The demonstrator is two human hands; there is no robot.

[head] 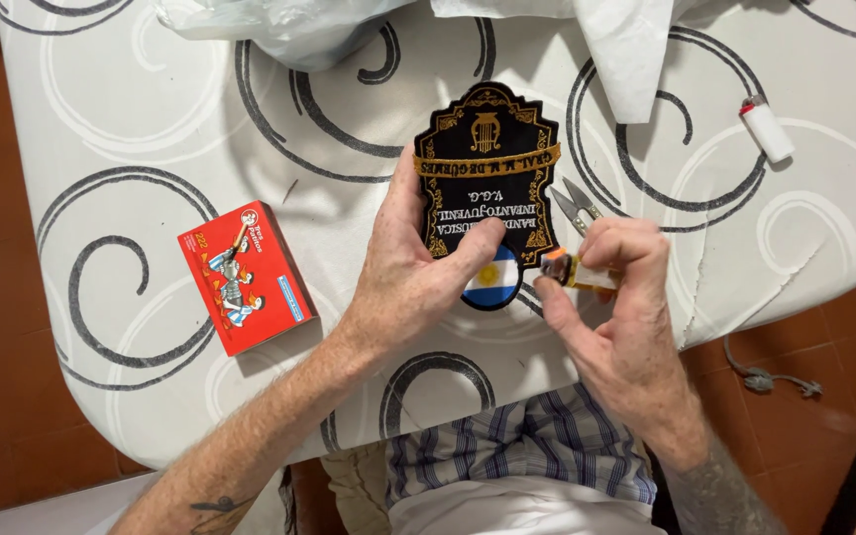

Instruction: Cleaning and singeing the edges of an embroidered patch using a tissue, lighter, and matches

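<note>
The left hand (413, 272) lies flat on a black embroidered patch (487, 168), thumb pinning its lower edge to the padded board (131, 129). Just beside it, the right hand (616, 317) pinches a small lighter (572, 269) near the patch's rim; snips (575, 206) lie just beyond its fingers.

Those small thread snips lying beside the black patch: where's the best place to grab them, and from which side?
Take the thread snips by the blades' outer flats, coming from above and from the far side. Only the open, pointed tips show; the sprung handle end lies under the right hand, which holds a small lighter. The embroidered patch, pinned by the left hand, crowds their left side.
</note>
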